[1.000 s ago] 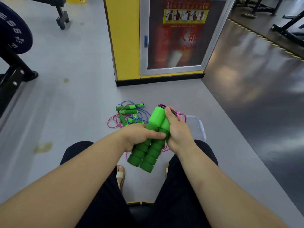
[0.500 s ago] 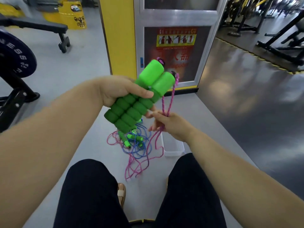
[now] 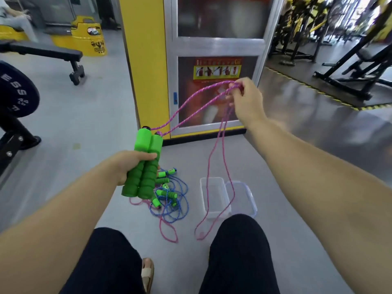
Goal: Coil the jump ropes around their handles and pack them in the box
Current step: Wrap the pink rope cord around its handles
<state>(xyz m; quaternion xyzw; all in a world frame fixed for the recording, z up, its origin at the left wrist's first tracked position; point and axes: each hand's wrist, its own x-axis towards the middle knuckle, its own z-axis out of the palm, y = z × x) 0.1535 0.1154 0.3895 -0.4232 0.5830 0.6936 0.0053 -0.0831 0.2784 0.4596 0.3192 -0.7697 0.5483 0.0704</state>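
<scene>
My left hand point(image 3: 129, 164) grips two green foam handles point(image 3: 144, 164) held side by side and upright over the floor. A pink rope point(image 3: 191, 107) runs from their tops up to my right hand point(image 3: 244, 98), which pinches both strands high on the right. The rest of the pink rope hangs down past the clear plastic box point(image 3: 214, 196) and loops on the floor. More jump ropes point(image 3: 167, 196) with green handles and blue and pink cords lie tangled on the floor below my left hand.
The box's clear lid point(image 3: 244, 198) lies beside it on the right. A yellow pillar with a glass cabinet point(image 3: 212, 71) stands ahead. A black bench point(image 3: 42, 54) and a weight plate point(image 3: 14, 90) are at left, gym frames point(image 3: 350, 77) at right. My knees frame the floor below.
My right hand has risen up and to the right, pulling the pink rope out taut from the handles. My left hand has lowered the handles and turned them more upright.
</scene>
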